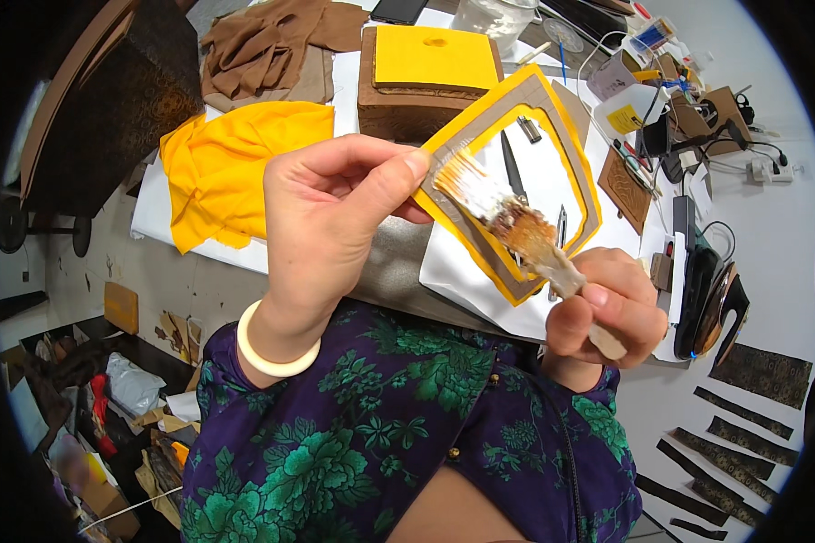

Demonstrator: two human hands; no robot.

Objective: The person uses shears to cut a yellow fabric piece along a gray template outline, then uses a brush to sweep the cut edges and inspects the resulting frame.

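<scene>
Between the thumb and fingers of my left hand (335,199), a frame-shaped piece (577,136) with a grey-brown band and yellow edges is held up, tilted, by its left corner. My right hand (611,312) grips a flat brush (527,233) by its worn handle. White paste coats the brush's bristles, which lie against or just over the frame's left side; I cannot tell if they touch. Through the frame's opening show a dark pointed tool (513,167) and a small metal clip (528,129) on white paper.
Behind the frame stands a brown box (394,113) with a yellow panel (435,59) on top. Yellow cloth (235,172) and brown leather (263,50) lie at left. A translucent tub (496,20) is at the back. Tools and a brown patterned panel (625,190) crowd the right.
</scene>
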